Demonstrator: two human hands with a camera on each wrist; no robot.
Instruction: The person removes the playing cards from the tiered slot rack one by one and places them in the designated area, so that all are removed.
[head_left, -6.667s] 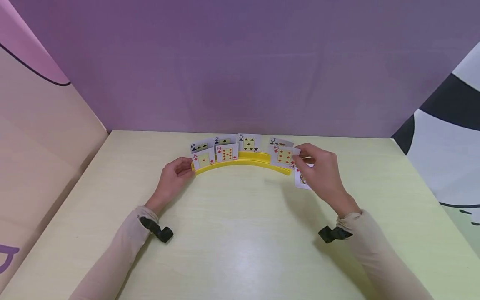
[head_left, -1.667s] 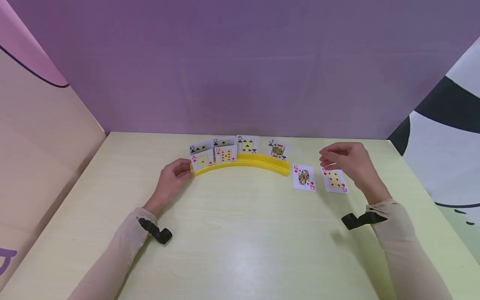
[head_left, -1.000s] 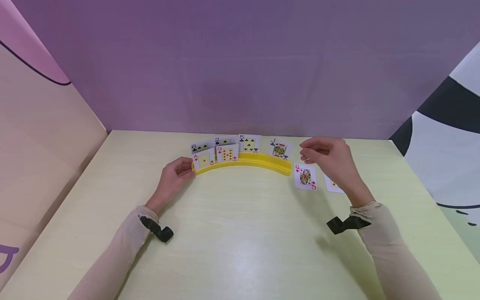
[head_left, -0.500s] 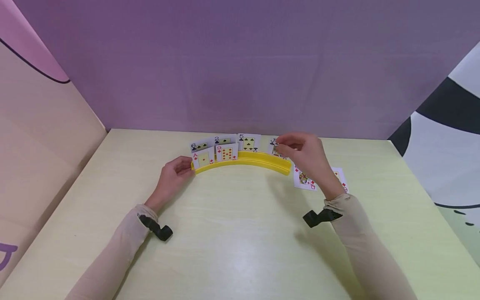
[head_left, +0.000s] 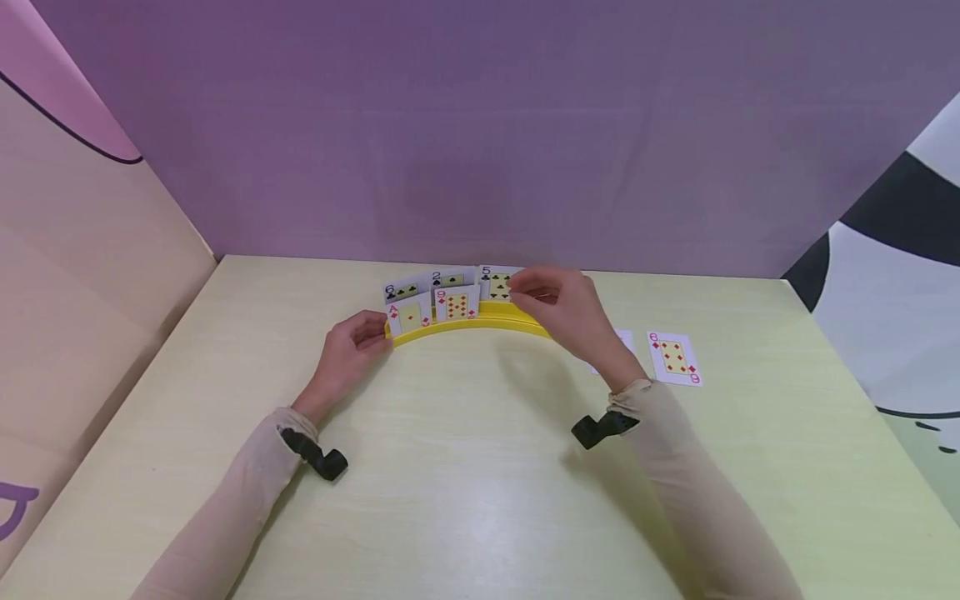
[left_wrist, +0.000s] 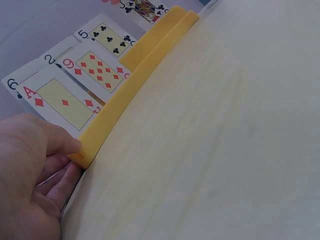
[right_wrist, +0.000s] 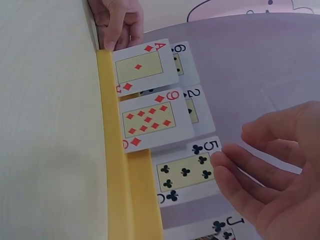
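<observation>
Moved leftward from the jack since half a second ago, the right hand (head_left: 558, 304) touches the five of clubs (right_wrist: 186, 171) with loosely curled fingertips (right_wrist: 220, 161), while the left hand (head_left: 347, 354) pinches the yellow curved card holder (head_left: 468, 322) by its left end, a six of diamonds (head_left: 673, 358) lying flat on open table (head_left: 465, 492) to the right.

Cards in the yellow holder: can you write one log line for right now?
left hand: grips yellow holder end | right hand: fingers at 5 of clubs, not gripping | table: 6 of diamonds flat
</observation>
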